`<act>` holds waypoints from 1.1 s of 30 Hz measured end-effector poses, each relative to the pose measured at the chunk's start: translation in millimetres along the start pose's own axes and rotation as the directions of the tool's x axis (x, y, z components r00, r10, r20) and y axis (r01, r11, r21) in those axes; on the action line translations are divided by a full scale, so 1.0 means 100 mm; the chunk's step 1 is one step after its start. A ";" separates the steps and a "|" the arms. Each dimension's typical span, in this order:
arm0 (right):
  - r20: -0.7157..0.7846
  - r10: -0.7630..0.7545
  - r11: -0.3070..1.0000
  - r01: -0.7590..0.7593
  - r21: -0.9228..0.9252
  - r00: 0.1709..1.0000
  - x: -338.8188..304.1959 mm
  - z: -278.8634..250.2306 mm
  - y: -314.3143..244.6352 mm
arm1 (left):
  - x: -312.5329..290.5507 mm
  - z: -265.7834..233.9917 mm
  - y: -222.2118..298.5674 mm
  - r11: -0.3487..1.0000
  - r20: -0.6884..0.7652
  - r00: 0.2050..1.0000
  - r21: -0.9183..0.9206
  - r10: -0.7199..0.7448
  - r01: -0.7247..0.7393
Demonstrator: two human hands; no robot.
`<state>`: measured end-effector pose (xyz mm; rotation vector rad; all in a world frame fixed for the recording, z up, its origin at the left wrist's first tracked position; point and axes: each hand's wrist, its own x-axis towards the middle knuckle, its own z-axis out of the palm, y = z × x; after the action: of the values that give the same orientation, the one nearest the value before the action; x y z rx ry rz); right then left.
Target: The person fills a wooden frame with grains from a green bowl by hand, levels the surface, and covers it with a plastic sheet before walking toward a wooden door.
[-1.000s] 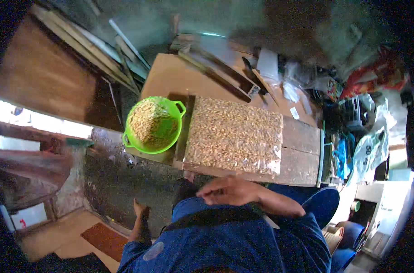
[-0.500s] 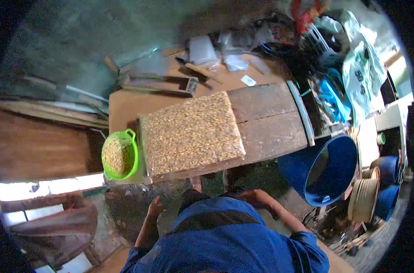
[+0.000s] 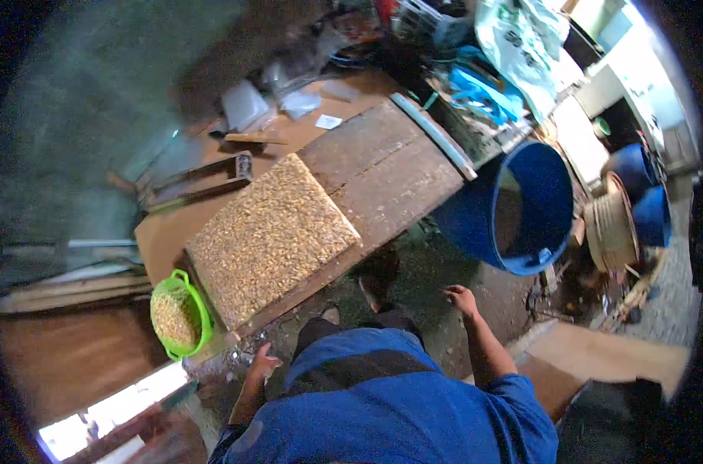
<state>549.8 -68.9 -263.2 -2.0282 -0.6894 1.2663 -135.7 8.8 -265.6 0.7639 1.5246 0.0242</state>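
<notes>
My left hand [image 3: 265,361] hangs beside my body with its fingers apart, holding nothing. It is nearest to the front left corner of the table. My right hand [image 3: 461,300] is held out over the floor, its fingers loosely bent and apart, with nothing seen in it. In front of me a large flat slab of packed pale beans [image 3: 270,240] covers the middle of the wooden boards [image 3: 390,155]; its edges look glossy, as if under clear plastic. A bright green basket [image 3: 206,321] heaped with loose pale beans [image 3: 176,317] stands at the slab's left end.
A big blue barrel [image 3: 493,213] lies tilted at the table's right end, with a round wooden-looking drum [image 3: 610,224] beyond it. Behind the slab are a wooden frame [image 3: 197,182], a knife-like tool with a wooden handle [image 3: 255,138] and clear plastic bags [image 3: 245,104]. Plastic sacks [image 3: 521,46] hang at back right.
My view has turned to the right, so table and barrel sit lower left and rotated. My right hand has moved from my waist out to the right. The left stays low beside me.
</notes>
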 end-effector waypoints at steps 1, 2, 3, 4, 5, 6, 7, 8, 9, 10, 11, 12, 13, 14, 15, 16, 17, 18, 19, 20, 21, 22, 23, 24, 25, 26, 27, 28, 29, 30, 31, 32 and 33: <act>-0.092 -0.014 0.981 -0.004 -0.194 0.996 -0.15 -0.02 0.00 | 0.09 -0.02 0.00 0.999 0.025 0.999 -0.038 -0.022 0.023; -0.163 -0.003 0.968 -0.038 -0.248 0.987 -0.32 -0.02 0.06 | 0.17 -0.05 0.04 0.997 0.060 0.997 -0.063 -0.050 0.054; -0.232 0.009 0.951 -0.080 -0.299 0.973 -0.48 0.00 0.12 | 0.24 -0.05 0.07 0.985 0.112 0.994 -0.170 -0.016 0.035; -0.305 0.029 0.928 -0.139 -0.346 0.952 -0.70 0.02 0.20 | 0.25 -0.02 0.12 0.996 0.059 0.997 -0.073 0.059 -0.054; -0.438 0.017 0.924 -0.181 -0.336 0.899 -0.96 0.19 0.12 | 0.18 -0.05 0.15 0.990 0.003 0.990 0.029 0.141 -0.141; -0.465 0.128 0.897 -0.302 -0.322 0.876 -1.23 0.26 0.25 | 0.14 -0.01 0.25 0.963 -0.022 0.970 0.127 0.240 -0.236; -0.485 0.237 0.860 -0.414 -0.298 0.841 -1.47 0.34 0.39 | 0.06 0.06 0.41 0.988 -0.043 0.988 -0.009 0.151 -0.151; -0.494 0.337 0.818 -0.510 -0.268 0.801 -1.65 0.43 0.53 | 0.12 -0.03 0.40 0.995 0.013 0.995 0.018 0.099 -0.099; -0.464 0.417 0.811 -0.550 -0.199 0.782 -1.92 0.55 0.70 | 0.14 -0.13 0.38 0.998 0.066 0.997 0.051 0.042 -0.046; -0.421 0.487 0.803 -0.582 -0.129 0.765 -2.19 0.71 0.84 | 0.20 -0.21 0.36 0.996 0.108 0.994 0.088 -0.014 0.004; -0.471 0.508 0.783 -0.614 -0.096 0.721 -2.44 0.92 0.90 | 0.18 -0.28 0.31 0.977 0.078 0.997 0.212 0.015 -0.031; -0.517 0.530 0.760 -0.647 -0.062 0.672 -2.67 1.14 0.95 | 0.30 -0.38 0.16 0.956 0.136 0.991 0.289 0.011 -0.051; -0.511 0.564 0.740 -0.672 -0.036 0.649 -2.83 1.32 0.87 | 0.52 -0.64 -0.22 0.930 0.176 0.984 0.360 0.008 -0.072; -0.512 0.603 0.713 -0.702 0.001 0.612 -3.01 1.47 0.83 | 0.70 -0.76 -0.34 0.895 0.230 0.973 0.434 -0.001 -0.102; -0.517 0.647 0.677 -0.734 0.051 0.561 -3.25 1.61 0.88 | 0.71 -0.71 -0.24 0.829 0.209 0.978 0.549 -0.012 -0.107; -0.500 0.671 0.653 -0.756 0.048 0.548 -3.44 1.72 0.98 | 0.74 -0.70 -0.17 0.785 0.236 0.972 0.604 -0.011 -0.138; -0.476 0.693 0.632 -0.774 0.041 0.541 -3.57 1.83 1.10 | 0.81 -0.77 -0.16 0.754 0.286 0.958 0.631 -0.007 -0.183; -0.452 0.714 0.612 -0.790 0.033 0.535 -3.70 1.93 1.22 | 0.90 -0.79 -0.14 0.723 0.339 0.941 0.651 -0.004 -0.231; -0.441 0.725 0.605 -0.795 0.043 0.529 -3.78 2.04 1.35 | 1.01 -0.82 -0.13 0.687 0.393 0.919 0.669 -0.004 -0.283; -0.433 0.742 0.590 -0.805 0.060 0.511 -3.91 2.12 1.52 | 1.12 -0.81 -0.11 0.646 0.452 0.892 0.685 -0.013 -0.337; -0.426 0.754 0.579 -0.812 0.072 0.500 -4.04 2.17 1.64 | 1.23 -0.79 -0.09 0.604 0.511 0.860 0.690 -0.016 -0.399; -0.453 0.747 0.588 -0.802 0.109 0.486 -4.10 2.22 1.67 | 1.29 -0.74 0.00 0.560 0.565 0.825 0.689 -0.017 -0.460; -0.481 0.742 0.592 -0.793 0.145 0.467 -4.15 2.26 1.69 | 1.30 -0.63 0.10 0.523 0.619 0.785 0.678 -0.027 -0.517; -0.509 0.734 0.600 -0.780 0.177 0.450 -4.22 2.26 1.69 | 1.33 -0.55 0.19 0.518 0.680 0.733 0.634 -0.021 -0.574; -0.547 0.654 0.657 -0.750 0.071 0.522 -4.37 2.28 1.80 | 1.36 -0.47 0.23 0.534 0.590 0.806 0.698 -0.051 -0.477; -0.565 0.707 0.638 -0.729 0.249 0.426 -4.47 2.31 1.86 | 1.38 -0.40 0.30 0.601 0.610 0.787 0.664 -0.091 -0.444; -0.563 0.756 0.608 -0.677 0.414 0.335 -4.50 2.31 1.85 | 1.34 -0.31 0.39 0.666 0.624 0.771 0.629 -0.126 -0.400; -0.544 0.804 0.563 -0.603 0.565 0.241 -4.61 2.29 1.89 | 1.25 -0.17 0.50 0.725 0.642 0.748 0.594 -0.166 -0.349; -0.557 0.818 0.536 -0.539 0.649 0.143 -4.76 2.32 2.04 | 1.13 -0.04 0.63 0.513 0.615 0.775 0.717 -0.146 -0.472; -0.569 0.822 0.522 -0.415 0.745 0.013 -4.97 2.39 2.26 | 0.85 0.21 0.85 0.233 0.589 0.797 0.801 -0.135 -0.552; -0.556 0.822 0.509 -0.279 0.814 -0.123 -5.24 2.48 2.53 | 0.37 0.58 1.15 -0.046 0.565 0.815 0.817 -0.131 -0.574; -0.536 0.814 0.521 -0.127 0.844 -0.222 -5.36 2.48 2.69 | 0.61 0.56 1.15 0.160 0.540 0.827 0.840 -0.158 -0.518; -0.528 0.795 0.530 -0.082 0.844 -0.300 -5.45 2.34 2.68 | 0.84 0.48 1.17 0.364 0.506 0.847 0.829 -0.162 -0.426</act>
<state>144.7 -577.6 -226.8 -1.9946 1.3550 -0.2042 -33.5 118.1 -292.5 1.6674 0.7994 -0.9675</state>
